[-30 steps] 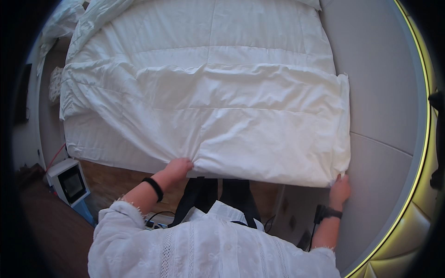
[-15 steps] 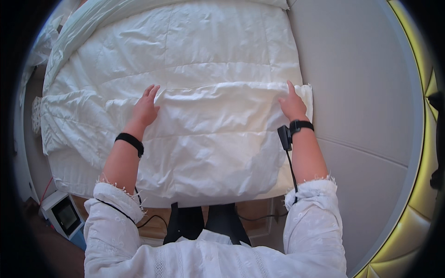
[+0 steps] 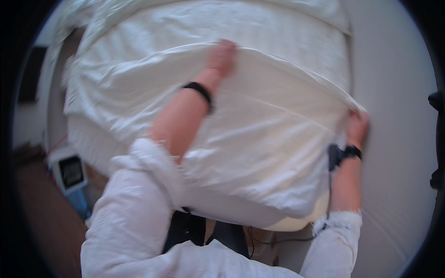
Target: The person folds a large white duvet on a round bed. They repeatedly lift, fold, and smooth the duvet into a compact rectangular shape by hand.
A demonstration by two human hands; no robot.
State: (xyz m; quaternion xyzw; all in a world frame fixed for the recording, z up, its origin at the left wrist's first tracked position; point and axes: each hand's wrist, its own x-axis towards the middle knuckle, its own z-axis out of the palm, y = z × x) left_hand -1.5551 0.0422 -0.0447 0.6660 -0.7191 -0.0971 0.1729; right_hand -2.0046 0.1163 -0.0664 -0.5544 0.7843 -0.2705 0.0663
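Note:
A white stitched quilt [image 3: 273, 134] lies before me, its near part folded back so that a raised edge runs across it. My left hand [image 3: 223, 58], a little blurred, is closed on that edge near the middle. At the right-hand corner of the fold, my right hand [image 3: 358, 125] is closed round the cloth. The edge is drawn up and taut between the two hands. Black bands circle both wrists, and the right one carries a small black device [image 3: 334, 157] with a cable.
A grey padded surface [image 3: 394, 139] runs along the right side. More rumpled white bedding [image 3: 125, 9] lies at the far end. At the lower left stands a small white device with a dark screen [image 3: 72, 171]. A black cable [image 3: 287, 241] hangs near my legs.
Both hands were lying on the quilt with fingers apart. The left has moved far and right, the right outward and nearer, and both have closed on the fold's edge, which is now lifted.

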